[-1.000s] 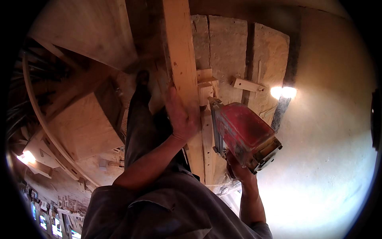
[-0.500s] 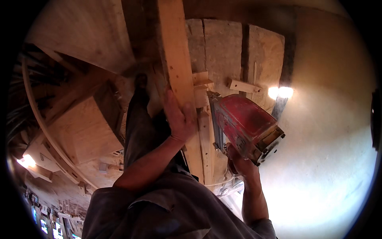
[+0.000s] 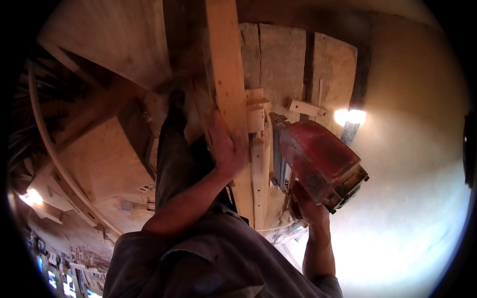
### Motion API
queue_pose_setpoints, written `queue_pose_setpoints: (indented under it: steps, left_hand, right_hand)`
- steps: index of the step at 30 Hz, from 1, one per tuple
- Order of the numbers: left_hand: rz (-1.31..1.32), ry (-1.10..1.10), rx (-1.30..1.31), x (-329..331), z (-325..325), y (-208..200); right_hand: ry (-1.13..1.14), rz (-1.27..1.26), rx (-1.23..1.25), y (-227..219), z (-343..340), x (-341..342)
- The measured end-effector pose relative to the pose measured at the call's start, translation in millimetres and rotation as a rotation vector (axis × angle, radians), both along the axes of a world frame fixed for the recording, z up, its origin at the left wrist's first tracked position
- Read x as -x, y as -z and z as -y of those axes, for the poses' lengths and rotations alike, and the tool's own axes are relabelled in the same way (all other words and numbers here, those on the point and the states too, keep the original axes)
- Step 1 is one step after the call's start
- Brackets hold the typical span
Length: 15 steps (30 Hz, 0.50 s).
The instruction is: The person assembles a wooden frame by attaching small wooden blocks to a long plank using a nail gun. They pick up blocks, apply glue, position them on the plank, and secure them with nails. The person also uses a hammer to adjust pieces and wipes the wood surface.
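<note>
Pale surface stretches past red tool gripped by right hand; spread left hand overlaps edge of beam.

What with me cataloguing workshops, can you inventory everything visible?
Beam: one, tan, centre
Power tool: one, red, beam's right
Boards: several, greyish, upper centre
Drilled block: one, tan, on boards
Strips: several, tan, beside beam
Box: one, tan, left
Curved strip: one, brown, left
Panel: one, brownish, upper left
Wood scraps: many, pale, lower left
Smooth surface: one, whitish, right
Shirt: one, dark, lower centre
Trousered leg: one, dark, left
Left fingers: several, bare, against beam
Right fingers: uncountable, bare, around tool
</note>
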<state>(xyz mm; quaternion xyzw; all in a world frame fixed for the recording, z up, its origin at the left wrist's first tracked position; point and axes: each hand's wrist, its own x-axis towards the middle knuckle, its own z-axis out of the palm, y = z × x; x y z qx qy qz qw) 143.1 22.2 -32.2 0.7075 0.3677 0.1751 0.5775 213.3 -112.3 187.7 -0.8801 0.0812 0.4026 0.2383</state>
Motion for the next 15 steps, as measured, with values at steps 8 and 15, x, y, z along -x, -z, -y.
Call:
queue_pose_setpoints:
  steps: [8, 15]
  left_hand:
    - [-0.002, 0.001, 0.049, 3, 2, 1]
    - [0.014, -0.037, 0.051, 1, 5, 5]
  right_hand:
    - [-0.074, 0.034, -0.043, 10, 3, 24]
    - [-0.455, 0.288, -0.073, 23, 15, 25]
